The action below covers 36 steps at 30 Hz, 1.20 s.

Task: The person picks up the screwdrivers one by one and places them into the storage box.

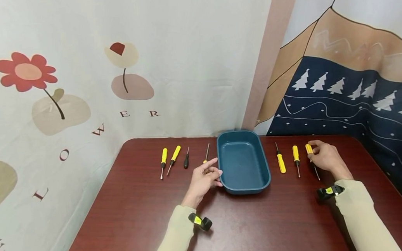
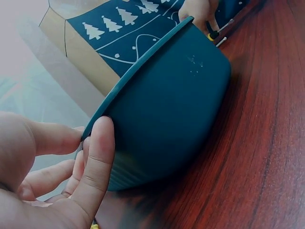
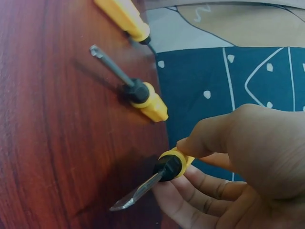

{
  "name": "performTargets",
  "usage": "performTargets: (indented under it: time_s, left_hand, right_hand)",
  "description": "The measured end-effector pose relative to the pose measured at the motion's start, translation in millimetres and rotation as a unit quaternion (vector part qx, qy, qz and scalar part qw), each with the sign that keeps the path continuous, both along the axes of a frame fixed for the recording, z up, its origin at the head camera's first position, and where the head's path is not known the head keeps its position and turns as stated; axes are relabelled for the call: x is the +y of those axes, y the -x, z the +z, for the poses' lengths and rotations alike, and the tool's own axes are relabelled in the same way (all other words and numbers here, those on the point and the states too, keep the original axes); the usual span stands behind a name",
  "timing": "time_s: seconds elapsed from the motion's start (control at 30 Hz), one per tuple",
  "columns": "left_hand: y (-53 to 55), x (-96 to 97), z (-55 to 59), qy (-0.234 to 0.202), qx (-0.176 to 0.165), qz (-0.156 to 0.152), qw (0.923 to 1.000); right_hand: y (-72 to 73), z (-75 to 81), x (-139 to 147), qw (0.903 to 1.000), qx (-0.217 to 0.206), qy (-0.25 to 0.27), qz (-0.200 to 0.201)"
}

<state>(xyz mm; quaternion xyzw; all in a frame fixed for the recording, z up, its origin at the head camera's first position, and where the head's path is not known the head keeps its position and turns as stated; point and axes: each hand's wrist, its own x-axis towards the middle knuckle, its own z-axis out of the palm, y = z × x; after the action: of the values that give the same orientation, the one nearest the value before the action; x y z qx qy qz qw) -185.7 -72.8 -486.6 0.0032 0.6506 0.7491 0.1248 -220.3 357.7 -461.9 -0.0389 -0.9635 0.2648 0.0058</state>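
My left hand (image 1: 202,180) is at the left side of a blue plastic basin (image 1: 246,189). In the left wrist view, its thumb (image 2: 101,143) touches the outer wall just under the rim, and the other fingers lie beside the edge. On the right, my right hand (image 1: 325,157) pinches the yellow handle of a screwdriver (image 1: 309,149). The right wrist view shows this screwdriver's flat metal tip (image 3: 131,200) pointing away from the fingers, low over the table; whether the tip touches is unclear. Most of the handle is hidden by the hand.
Two yellow screwdrivers (image 1: 281,162) (image 1: 295,154) lie between basin and right hand. Left of the basin are two more yellow screwdrivers (image 1: 164,156) (image 1: 175,153), a small black one (image 1: 186,161) and one partly hidden (image 1: 207,152). A printed curtain (image 1: 189,64) stands behind the dark red table (image 1: 124,224).
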Motion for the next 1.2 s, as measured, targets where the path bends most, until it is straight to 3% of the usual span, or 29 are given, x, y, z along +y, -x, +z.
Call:
performTargets:
  time_s: [0.67, 1.2]
  left_hand:
    - [-1.6, 1.0, -0.3, -0.007, -0.003, 0.002, 1.0]
    - [-2.1, 0.4, -2.6, -0.013, -0.003, 0.0, 0.9999]
  right_hand:
    - [0.4, 28.1, -27.5, 0.9986, 0.033, 0.037, 0.018]
    - [11.0, 46.4, -59.8, 0.9965, 0.042, 0.043, 0.058]
